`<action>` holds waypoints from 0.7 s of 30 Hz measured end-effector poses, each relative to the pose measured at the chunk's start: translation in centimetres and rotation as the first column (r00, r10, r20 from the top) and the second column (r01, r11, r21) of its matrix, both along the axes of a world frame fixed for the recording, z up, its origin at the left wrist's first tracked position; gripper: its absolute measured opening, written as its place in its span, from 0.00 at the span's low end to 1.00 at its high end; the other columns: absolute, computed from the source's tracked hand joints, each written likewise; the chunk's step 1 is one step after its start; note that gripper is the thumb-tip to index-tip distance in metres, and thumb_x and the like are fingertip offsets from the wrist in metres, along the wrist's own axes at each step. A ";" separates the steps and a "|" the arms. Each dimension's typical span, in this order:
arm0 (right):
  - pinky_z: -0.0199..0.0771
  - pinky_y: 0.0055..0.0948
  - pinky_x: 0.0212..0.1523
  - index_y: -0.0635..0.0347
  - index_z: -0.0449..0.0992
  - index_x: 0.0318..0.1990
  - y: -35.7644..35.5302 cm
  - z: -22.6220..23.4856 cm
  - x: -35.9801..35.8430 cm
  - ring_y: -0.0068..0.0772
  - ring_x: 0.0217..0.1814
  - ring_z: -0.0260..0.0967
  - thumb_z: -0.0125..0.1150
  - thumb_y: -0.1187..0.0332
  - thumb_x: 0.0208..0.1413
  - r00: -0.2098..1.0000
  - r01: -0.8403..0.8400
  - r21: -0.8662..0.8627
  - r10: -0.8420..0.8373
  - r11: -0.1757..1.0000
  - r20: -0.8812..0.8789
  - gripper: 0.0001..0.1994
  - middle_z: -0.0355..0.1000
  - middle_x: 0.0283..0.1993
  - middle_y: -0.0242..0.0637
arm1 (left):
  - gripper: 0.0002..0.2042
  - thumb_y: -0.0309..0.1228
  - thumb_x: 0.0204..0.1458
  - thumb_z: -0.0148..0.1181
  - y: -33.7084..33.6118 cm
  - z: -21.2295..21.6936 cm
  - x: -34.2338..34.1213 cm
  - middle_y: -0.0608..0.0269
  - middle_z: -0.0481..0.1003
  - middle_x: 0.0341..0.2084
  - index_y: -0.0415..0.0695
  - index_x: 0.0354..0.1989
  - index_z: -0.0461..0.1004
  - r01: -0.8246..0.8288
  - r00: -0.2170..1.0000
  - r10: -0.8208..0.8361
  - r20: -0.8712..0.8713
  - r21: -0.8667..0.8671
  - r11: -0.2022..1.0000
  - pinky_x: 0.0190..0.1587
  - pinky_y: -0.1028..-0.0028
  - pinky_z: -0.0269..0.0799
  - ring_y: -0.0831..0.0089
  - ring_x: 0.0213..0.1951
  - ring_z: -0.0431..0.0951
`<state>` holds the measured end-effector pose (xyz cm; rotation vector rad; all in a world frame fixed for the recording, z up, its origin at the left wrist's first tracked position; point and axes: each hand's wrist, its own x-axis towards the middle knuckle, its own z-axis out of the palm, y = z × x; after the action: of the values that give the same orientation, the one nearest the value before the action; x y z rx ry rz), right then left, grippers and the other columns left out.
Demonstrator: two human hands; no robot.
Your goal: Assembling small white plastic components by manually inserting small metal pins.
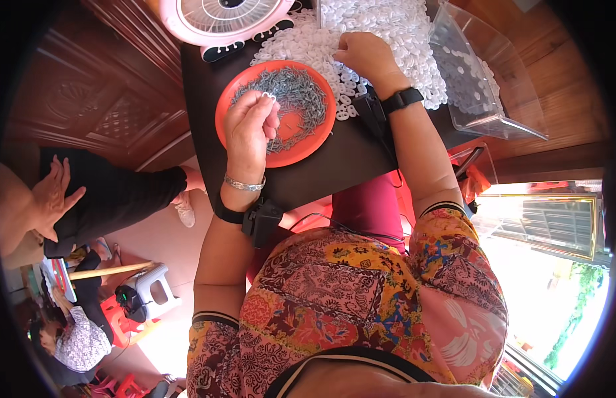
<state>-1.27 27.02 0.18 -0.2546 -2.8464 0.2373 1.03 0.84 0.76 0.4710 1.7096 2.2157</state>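
Note:
My left hand [250,126] is over a round red plastic dish [324,136], its fingers pinched on a small white plastic piece [269,97]. Many thin grey metal pins [308,109], like nails or screws, lie in a ring in the dish, with red bottom showing in the middle. Further right, my right hand [369,58] is at the edge of a big heap of small white plastic pieces [417,56]. Its fingers are curled down and closed; what is between them is hidden. Several loose white pieces with holes [348,86] lie just below that hand.
A pink fan [232,16] stands at the far left of the dark table [308,179]. At right, a clear plastic bin [520,106] holds more white pieces. Another person's hand [56,192] rests at the left. A grey stool [152,292] stands on the floor.

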 end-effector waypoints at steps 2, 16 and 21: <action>0.71 0.42 0.40 0.58 0.77 0.29 -0.1 -0.1 -0.1 0.46 0.39 0.71 0.55 0.62 0.44 0.999 0.028 0.009 -0.028 1.000 0.029 0.10 0.74 0.34 0.42 | 0.09 0.29 0.55 0.49 0.1 0.0 0.0 0.70 0.66 0.16 0.40 0.24 0.69 0.005 1.000 -0.005 0.007 0.002 1.000 0.19 0.85 0.56 0.85 0.17 0.61; 0.70 0.16 0.32 0.63 0.77 0.40 -5.3 1.7 1.6 0.15 0.28 0.68 0.57 0.67 0.55 0.918 -0.248 -0.965 0.341 0.090 -0.204 0.09 0.73 0.29 0.26 | 0.09 0.32 0.54 0.49 -0.2 -0.7 -0.3 0.72 0.68 0.14 0.42 0.25 0.71 -0.039 0.997 0.040 0.070 -0.008 0.999 0.17 0.85 0.53 0.86 0.15 0.63; 0.71 0.16 0.35 0.62 0.76 0.43 -6.5 1.8 2.3 0.16 0.30 0.69 0.56 0.71 0.55 0.840 -0.283 -0.959 0.485 0.010 -0.243 0.09 0.74 0.36 0.29 | 0.09 0.32 0.54 0.50 0.0 -0.5 -0.2 0.71 0.68 0.15 0.42 0.25 0.71 -0.038 0.996 0.040 0.078 -0.030 0.999 0.17 0.85 0.53 0.86 0.15 0.63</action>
<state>1.03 20.53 1.94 0.3597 -2.2076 2.3715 0.80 0.85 0.22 0.3418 1.7217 2.2029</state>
